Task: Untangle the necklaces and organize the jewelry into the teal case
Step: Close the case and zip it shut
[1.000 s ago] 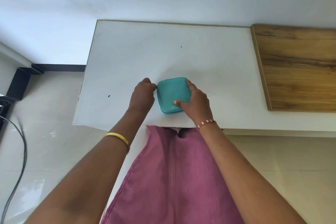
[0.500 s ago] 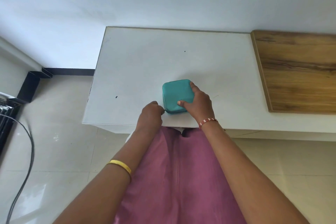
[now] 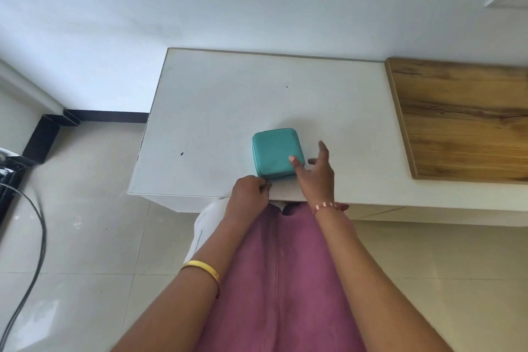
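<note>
From above, the teal case [image 3: 275, 153] sat shut near the front edge of the white worktop [image 3: 228, 111]. The left hand [image 3: 251, 191] was nearer the job: its grip was pinched on the small zip pull [image 3: 268, 184] at the case's near left corner, so the case lay just beyond and to the right of it. The right hand [image 3: 315, 171] was spread open beside the case's right side, thumb tip on the lid. No necklaces showed anywhere.
</note>
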Demonstrator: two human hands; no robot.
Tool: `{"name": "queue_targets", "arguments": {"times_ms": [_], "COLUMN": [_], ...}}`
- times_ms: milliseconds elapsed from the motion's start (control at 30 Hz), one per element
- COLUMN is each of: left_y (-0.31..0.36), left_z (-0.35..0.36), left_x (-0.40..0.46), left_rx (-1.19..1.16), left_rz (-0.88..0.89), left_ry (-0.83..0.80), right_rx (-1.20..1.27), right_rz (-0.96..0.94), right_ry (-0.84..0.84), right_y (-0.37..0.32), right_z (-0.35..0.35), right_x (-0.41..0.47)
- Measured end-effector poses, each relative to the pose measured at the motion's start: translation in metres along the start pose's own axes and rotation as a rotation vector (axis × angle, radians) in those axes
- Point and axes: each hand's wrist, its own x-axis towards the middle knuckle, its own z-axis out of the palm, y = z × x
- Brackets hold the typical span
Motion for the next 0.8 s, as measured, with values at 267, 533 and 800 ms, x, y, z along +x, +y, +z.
{"name": "queue_targets", "arguments": {"times_ms": [267, 533, 800], "left_y": [-0.001, -0.002, -0.002], "left_z": [-0.006, -0.009, -0.016], "left_x": [-0.004, -0.007, -0.006], "left_rx": [0.003, -0.019, -0.604], "left_rz": [0.061, 0.085, -0.367], "left_ry": [-0.025, -0.028, 0.221], "right_rx": [-0.014, -0.140, -0.123], "right_rz": [0.192, 0.097, -0.096], "right_ry": [-0.200, -0.209, -0.160], "right_y": [0.003, -0.001, -0.004], "right_z": [0.034, 0.039, 0.038], "right_x": [-0.026, -0.019, -0.032]}}
